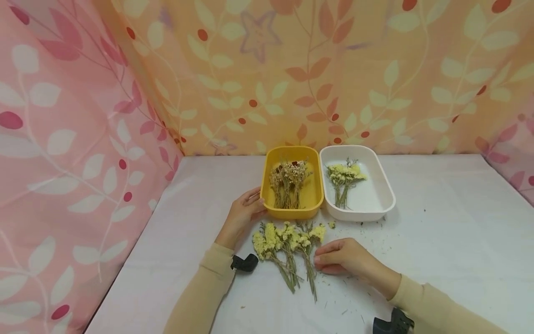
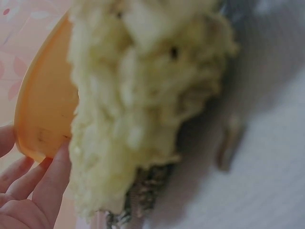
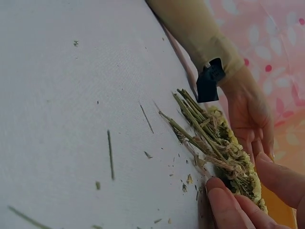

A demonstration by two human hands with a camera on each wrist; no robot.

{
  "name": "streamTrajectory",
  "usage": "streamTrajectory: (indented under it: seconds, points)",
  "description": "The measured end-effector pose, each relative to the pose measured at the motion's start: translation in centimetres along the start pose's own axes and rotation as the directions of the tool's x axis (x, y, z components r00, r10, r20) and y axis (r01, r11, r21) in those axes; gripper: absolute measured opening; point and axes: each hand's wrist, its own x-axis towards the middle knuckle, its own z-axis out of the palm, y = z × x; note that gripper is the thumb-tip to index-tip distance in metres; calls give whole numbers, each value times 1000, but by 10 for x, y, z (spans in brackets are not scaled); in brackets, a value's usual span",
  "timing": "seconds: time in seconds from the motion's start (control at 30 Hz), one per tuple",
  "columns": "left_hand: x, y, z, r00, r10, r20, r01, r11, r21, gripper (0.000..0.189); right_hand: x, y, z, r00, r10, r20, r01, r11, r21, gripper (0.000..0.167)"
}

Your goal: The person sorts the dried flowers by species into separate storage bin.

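Note:
Three bunches of dried yellow flowers (image 1: pixel 288 243) lie side by side in front of two boxes, their tied stems pointing toward me. My left hand (image 1: pixel 242 215) touches the front left corner of the yellow box (image 1: pixel 293 214), fingers against its outer wall in the left wrist view. Yellow blossoms (image 2: pixel 138 95) fill much of that view. My right hand (image 1: pixel 350 260) is at the stems of the rightmost bunch (image 1: pixel 310 273). In the right wrist view its thumb (image 3: pixel 281 181) and fingers stand apart on either side of the bunch, fingertips right at the stems.
Brownish dried flower bunches (image 1: pixel 289 181) lie inside the yellow box. A white box (image 1: pixel 375 204) stands against its right side, with yellow flowers (image 1: pixel 344 178) in its left part. Bits of stem (image 3: pixel 110 155) and a loose yellow floret (image 1: pixel 331 225) lie on the white table.

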Motion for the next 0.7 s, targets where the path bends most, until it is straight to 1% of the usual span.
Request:
streamTrajectory:
  seconds: [0.07,0.2,0.3,0.53,0.7]
  points:
    - [-1,-1,0,1000,-11,1,11,1000,-1,52,1,1,2,1000,13,5,-12,1000,-3,39]
    - [-2,-3,0,1000,-17,3,17,1000,5,52,2,2,6,999,34,-18,-34,999,-30,38]
    - [-2,-2,1,1000,-9,2,9,1000,8,51,6,1,7,999,39,-26,-40,998,-43,37]
    - [-1,2,1,1000,2,-1,-2,1000,4,50,11,-4,6,1000,27,-8,-27,999,-33,34]
    - [-2,3,0,1000,-11,-8,11,1000,10,50,14,-4,10,998,56,-11,-56,998,-35,32]
